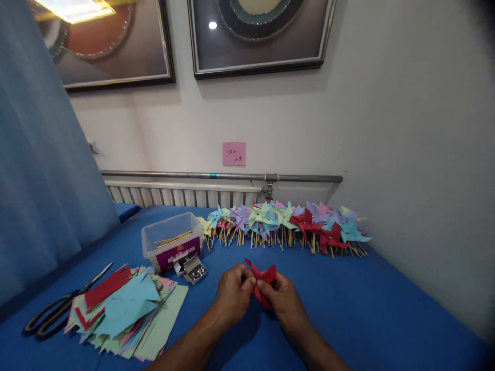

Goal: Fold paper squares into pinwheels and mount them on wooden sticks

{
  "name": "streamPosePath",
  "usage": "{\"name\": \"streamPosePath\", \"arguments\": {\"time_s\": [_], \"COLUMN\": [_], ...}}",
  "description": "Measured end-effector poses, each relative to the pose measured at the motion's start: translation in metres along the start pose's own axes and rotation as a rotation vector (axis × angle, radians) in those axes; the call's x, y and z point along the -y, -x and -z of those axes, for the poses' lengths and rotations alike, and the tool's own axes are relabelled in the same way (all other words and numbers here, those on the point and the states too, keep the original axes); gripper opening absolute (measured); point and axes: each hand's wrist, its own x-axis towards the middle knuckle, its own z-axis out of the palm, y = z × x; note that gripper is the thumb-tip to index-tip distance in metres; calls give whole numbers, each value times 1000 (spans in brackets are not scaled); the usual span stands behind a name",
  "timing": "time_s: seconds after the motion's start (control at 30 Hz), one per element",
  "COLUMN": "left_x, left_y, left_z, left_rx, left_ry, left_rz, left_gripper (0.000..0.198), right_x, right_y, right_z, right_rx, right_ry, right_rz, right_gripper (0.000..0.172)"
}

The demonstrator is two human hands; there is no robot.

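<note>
Between my two hands, above the blue cloth, is a red paper pinwheel [267, 276] with folded blades. My left hand [235, 289] pinches it near its middle, fingers closed. My right hand [284, 299] grips its right side, the thumb pressed toward the centre. Whether a pin or stick sits at the centre is hidden by my fingertips. Left of my hands is a small opened box of metal pushpins [196, 273]. Behind it a clear plastic tub [172, 239] with a purple label holds thin wooden sticks [172, 240].
Coloured paper sheets [131, 304] lie piled at the left, with black-handled scissors [64, 306] beside them. A long row of finished pinwheels [278, 219] on sticks lies along the table's back. A blue curtain [46, 154] hangs at left; a radiator [181, 196] and pipe are behind.
</note>
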Motion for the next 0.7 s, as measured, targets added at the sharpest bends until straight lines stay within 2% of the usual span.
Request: {"name": "streamPosePath", "arguments": {"time_s": [0.5,0.7], "left_x": [-3,-2], "left_y": [-1,0], "left_z": [0,-3], "left_rx": [-22,-43], "left_ry": [85,192], "left_rz": [62,19], "left_gripper": [11,6], "right_x": [-11,-10], "right_y": [-5,-6], "right_z": [2,4], "right_rx": [14,-27], "right_ry": [-55,-75], "right_rz": [3,-31], "right_gripper": [48,42]}}
